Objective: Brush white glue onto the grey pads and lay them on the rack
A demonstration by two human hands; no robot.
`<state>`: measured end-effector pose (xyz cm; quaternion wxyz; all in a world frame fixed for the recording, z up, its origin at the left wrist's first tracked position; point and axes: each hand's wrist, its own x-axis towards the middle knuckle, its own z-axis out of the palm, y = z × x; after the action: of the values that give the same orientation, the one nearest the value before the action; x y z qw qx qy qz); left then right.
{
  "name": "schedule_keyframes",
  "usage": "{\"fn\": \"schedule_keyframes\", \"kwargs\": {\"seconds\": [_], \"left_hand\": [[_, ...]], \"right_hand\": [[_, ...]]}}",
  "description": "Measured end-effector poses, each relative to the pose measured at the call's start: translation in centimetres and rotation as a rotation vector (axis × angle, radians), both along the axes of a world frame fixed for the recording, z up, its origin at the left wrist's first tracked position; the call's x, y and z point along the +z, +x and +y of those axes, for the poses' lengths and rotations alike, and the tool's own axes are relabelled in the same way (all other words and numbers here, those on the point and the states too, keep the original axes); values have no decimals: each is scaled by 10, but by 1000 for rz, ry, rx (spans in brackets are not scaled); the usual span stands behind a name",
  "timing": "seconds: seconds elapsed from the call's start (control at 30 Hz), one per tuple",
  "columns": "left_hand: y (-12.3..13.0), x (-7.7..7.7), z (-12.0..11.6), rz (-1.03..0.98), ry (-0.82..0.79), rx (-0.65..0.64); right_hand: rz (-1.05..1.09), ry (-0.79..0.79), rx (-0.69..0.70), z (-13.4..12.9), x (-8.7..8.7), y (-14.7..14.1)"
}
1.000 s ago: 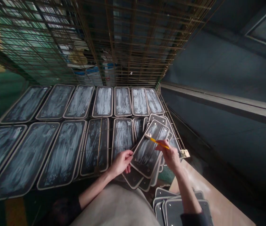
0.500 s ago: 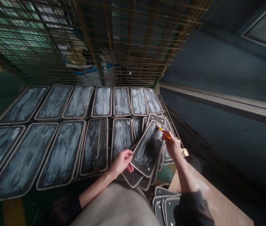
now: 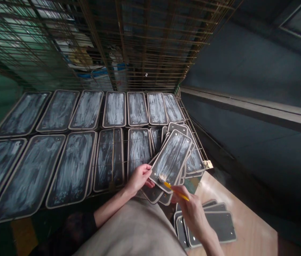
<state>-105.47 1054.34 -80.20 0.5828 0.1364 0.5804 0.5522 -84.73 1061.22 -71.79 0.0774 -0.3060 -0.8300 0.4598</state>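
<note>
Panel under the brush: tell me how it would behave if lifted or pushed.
The panel seems stiff, showing no visible bend with the left hand at its edge. Its white streaks could make it slippery if wet. Pushed, it might slide, as it lies askew over other panels.

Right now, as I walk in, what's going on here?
The person's right hand holds a yellow-handled brush, its bristles against the near end of a dark, white-streaked panel. The left hand holds that panel's left edge. More panels lie underneath. Two rows of streaked panels lie on the wire rack, and another pile sits on the wooden surface.
</note>
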Motion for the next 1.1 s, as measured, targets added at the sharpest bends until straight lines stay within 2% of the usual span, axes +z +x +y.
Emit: {"fn": "schedule_keyframes", "kwargs": {"seconds": [0.07, 0.13, 0.23, 0.3, 0.4, 0.47, 0.53, 0.63, 0.7, 0.8, 0.9, 1.0, 1.1], "left_hand": [[-1, 1, 0, 5, 8, -10], [-2, 2, 0, 7, 14, -16], [-3, 3, 0, 1, 13, -14], [-4, 2, 1, 2, 12, -14], [-3, -1, 0, 8, 15, -2], [-2, -2, 0, 3, 16, 11], [-1, -3, -1, -6, 13, 25], [0, -3, -1, -9, 0, 52], [0, -3, -1, -13, -6, 56], [-1, -4, -1, -15, 3, 39], [-2, -6, -1, 2, 23, 12], [-2, -7, 0, 15, 35, -13], [-3, -5, 2, 21, 32, -24]], "right_hand": [[38, -120, -55, 8, 2, 3], [76, -100, -151, 24, -1, 5], [148, 134, -339, 51, -11, 3], [184, 291, -410, 61, -19, 1], [130, 377, -311, 51, -23, 1], [59, 352, -203, 31, -20, 3], [7, 307, -152, 7, -12, 6], [-9, 207, -150, -22, 0, 12], [0, 121, -174, -30, 4, 15], [37, -38, -260, -24, 2, 19], [102, -112, -394, 0, -5, 22], [165, -5, -536, 25, -11, 22], [247, 89, -604, 35, -10, 20]]}}
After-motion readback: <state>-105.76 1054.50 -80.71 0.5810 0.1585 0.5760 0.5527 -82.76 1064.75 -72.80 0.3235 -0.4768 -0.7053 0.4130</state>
